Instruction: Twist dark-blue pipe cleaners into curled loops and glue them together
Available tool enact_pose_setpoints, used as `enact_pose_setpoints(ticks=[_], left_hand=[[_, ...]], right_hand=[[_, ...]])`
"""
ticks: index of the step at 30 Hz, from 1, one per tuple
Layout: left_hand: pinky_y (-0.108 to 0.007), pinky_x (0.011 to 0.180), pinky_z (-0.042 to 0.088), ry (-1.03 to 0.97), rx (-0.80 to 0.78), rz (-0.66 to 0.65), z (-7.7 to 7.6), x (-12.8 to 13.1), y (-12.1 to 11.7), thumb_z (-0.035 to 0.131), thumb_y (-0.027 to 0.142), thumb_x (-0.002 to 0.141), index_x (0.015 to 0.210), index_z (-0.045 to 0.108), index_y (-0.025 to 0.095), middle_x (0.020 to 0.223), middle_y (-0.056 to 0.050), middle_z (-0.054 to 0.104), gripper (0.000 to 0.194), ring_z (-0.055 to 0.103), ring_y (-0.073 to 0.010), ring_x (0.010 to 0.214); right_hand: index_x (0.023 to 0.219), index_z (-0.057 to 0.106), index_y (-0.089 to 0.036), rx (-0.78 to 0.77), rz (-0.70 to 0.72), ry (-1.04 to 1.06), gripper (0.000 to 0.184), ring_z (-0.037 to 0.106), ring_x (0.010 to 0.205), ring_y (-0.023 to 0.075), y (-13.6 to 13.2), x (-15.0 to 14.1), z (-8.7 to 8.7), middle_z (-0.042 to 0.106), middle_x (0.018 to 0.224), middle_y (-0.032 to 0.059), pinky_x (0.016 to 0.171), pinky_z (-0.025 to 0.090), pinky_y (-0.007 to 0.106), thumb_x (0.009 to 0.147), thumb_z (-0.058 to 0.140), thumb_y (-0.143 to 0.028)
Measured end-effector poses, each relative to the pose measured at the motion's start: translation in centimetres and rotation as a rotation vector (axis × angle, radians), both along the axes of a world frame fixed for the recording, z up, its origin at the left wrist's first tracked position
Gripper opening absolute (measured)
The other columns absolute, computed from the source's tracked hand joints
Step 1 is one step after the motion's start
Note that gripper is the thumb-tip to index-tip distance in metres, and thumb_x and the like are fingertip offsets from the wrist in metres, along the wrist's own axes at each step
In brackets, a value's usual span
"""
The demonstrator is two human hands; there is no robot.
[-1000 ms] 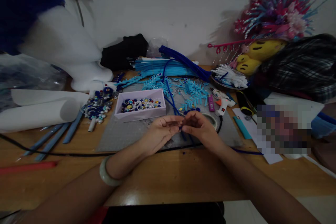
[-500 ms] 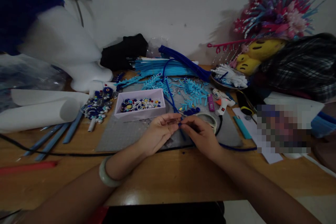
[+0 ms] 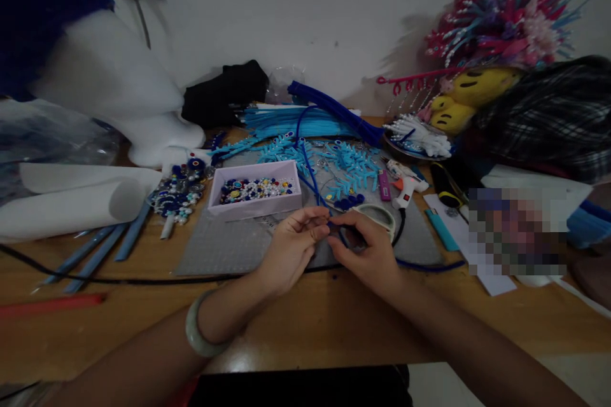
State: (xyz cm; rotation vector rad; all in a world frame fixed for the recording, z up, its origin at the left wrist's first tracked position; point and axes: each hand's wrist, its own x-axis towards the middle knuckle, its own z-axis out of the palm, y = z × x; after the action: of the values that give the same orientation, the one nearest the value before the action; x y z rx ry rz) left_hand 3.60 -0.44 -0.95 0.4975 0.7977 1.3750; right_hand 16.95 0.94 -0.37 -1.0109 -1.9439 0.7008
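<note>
My left hand (image 3: 294, 243) and my right hand (image 3: 366, 247) meet fingertip to fingertip over the grey cutting mat (image 3: 224, 248). Both are pinched on a dark blue pipe cleaner, mostly hidden by the fingers. Another blue strand (image 3: 310, 172) runs down the mat behind the hands, and a blue length (image 3: 429, 265) lies to the right past my right wrist. Just beyond my left hand stands a lilac box (image 3: 255, 206) of mixed beads. A roll of pale tape (image 3: 387, 216) lies behind my right hand, near dark blue round pieces (image 3: 351, 201).
Light blue branch-shaped pieces (image 3: 353, 168) lie farther back, before pipe cleaner bundles (image 3: 286, 121). To the right are a purple lighter (image 3: 384, 186), a glue gun (image 3: 405, 191) and a teal strip (image 3: 442, 230). A black cable (image 3: 143, 280) crosses the table. At left are a beaded ornament (image 3: 176, 197) and rolled white sheet (image 3: 71, 206).
My left hand has turned slightly and its wrist has shifted a little right. My right fingers have re-bent around the small blue piece. The blue length at right has slid slightly left.
</note>
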Motion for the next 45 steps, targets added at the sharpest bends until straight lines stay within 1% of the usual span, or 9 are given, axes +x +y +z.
enact_pose_setpoints(ticks=[6, 12, 20, 23, 26, 31, 35, 40, 45], left_hand=[[-0.016, 0.072, 0.043, -0.026, -0.006, -0.020, -0.3, -0.1, 0.0, 0.069, 0.010, 0.058, 0.071, 0.069, 0.016, 0.072, 0.001, 0.065, 0.014, 0.057, -0.0066, 0.071], [-0.017, 0.077, 0.043, -0.059, 0.009, -0.029, -0.3, -0.1, -0.1, 0.069, 0.010, 0.059, 0.074, 0.069, 0.015, 0.076, -0.001, 0.067, 0.016, 0.058, -0.0078, 0.076], [-0.016, 0.072, 0.043, 0.037, 0.059, -0.001, -0.4, 0.0, 0.1, 0.068, 0.010, 0.058, 0.076, 0.068, 0.019, 0.077, 0.002, 0.066, 0.020, 0.058, -0.0072, 0.075], [-0.019, 0.073, 0.043, 0.194, 0.113, 0.006, -0.7, -0.3, 0.1, 0.064, 0.013, 0.063, 0.079, 0.068, 0.021, 0.080, 0.002, 0.066, 0.018, 0.058, -0.0084, 0.077], [-0.022, 0.077, 0.043, 0.494, 0.225, 0.022, -0.8, -0.8, 0.1, 0.059, 0.013, 0.070, 0.081, 0.066, 0.021, 0.084, 0.001, 0.064, 0.016, 0.057, -0.0099, 0.081], [-0.027, 0.078, 0.044, 1.020, 0.527, 0.030, -0.5, -2.0, 0.9, 0.051, 0.009, 0.074, 0.085, 0.063, 0.019, 0.086, -0.002, 0.062, 0.019, 0.056, -0.0129, 0.084], [-0.026, 0.074, 0.046, 1.304, 0.768, 0.035, -0.4, -2.9, 1.2, 0.047, 0.009, 0.078, 0.092, 0.061, 0.018, 0.087, -0.004, 0.061, 0.021, 0.056, -0.0125, 0.082], [-0.026, 0.071, 0.047, 1.425, 1.007, 0.128, 0.5, -3.8, 0.9, 0.046, 0.012, 0.082, 0.097, 0.062, 0.022, 0.088, -0.004, 0.058, 0.024, 0.055, -0.0124, 0.082], [-0.033, 0.083, 0.043, 1.241, 0.966, 0.228, 1.5, -4.4, 0.9, 0.043, 0.013, 0.083, 0.098, 0.060, 0.024, 0.107, -0.005, 0.057, 0.024, 0.053, -0.0152, 0.098]], right_hand=[[0.084, 0.058, -0.020, 0.044, -0.034, -0.014, 0.010, 0.058, 0.072, 0.0145, 0.2, 0.2, -0.3, 0.064, 0.078, 0.0035, 0.064, 0.044, 0.026, 0.077, 0.056, -0.027], [0.084, 0.058, -0.019, 0.208, -0.020, -0.015, 0.008, 0.059, 0.073, 0.0138, 0.5, 0.3, -0.2, 0.064, 0.077, 0.0025, 0.064, 0.046, 0.026, 0.076, 0.056, -0.020], [0.094, 0.059, -0.019, 0.188, 0.054, -0.020, 0.019, 0.058, 0.074, 0.0125, 0.5, 0.2, -0.1, 0.063, 0.084, 0.0041, 0.061, 0.046, 0.023, 0.076, 0.056, -0.017], [0.093, 0.061, -0.018, 0.174, 0.057, -0.012, 0.018, 0.058, 0.075, 0.0128, 0.4, 0.2, 0.0, 0.063, 0.084, 0.0052, 0.061, 0.046, 0.023, 0.076, 0.056, -0.018], [0.088, 0.062, -0.017, 0.156, 0.057, -0.006, 0.013, 0.058, 0.075, 0.0125, 0.5, 0.2, 0.0, 0.063, 0.081, 0.0047, 0.065, 0.046, 0.024, 0.078, 0.054, -0.018], [0.088, 0.062, -0.019, 0.110, 0.086, -0.019, 0.014, 0.059, 0.076, 0.0128, 0.6, 0.2, -0.3, 0.064, 0.081, 0.0034, 0.068, 0.046, 0.025, 0.079, 0.052, -0.016], [0.088, 0.062, -0.021, 0.058, 0.088, 0.013, 0.014, 0.059, 0.074, 0.0123, 0.4, 0.2, -0.1, 0.064, 0.080, 0.0019, 0.066, 0.046, 0.024, 0.079, 0.052, -0.017], [0.086, 0.062, -0.021, 0.026, -0.008, 0.080, 0.011, 0.059, 0.071, 0.0128, 0.2, 0.4, 0.1, 0.065, 0.079, 0.0015, 0.063, 0.046, 0.024, 0.079, 0.052, -0.021], [0.089, 0.060, -0.022, -0.081, -0.081, 0.200, 0.013, 0.060, 0.069, 0.0125, 0.3, 0.5, -0.4, 0.065, 0.076, 0.0007, 0.063, 0.046, 0.024, 0.080, 0.051, -0.026]])
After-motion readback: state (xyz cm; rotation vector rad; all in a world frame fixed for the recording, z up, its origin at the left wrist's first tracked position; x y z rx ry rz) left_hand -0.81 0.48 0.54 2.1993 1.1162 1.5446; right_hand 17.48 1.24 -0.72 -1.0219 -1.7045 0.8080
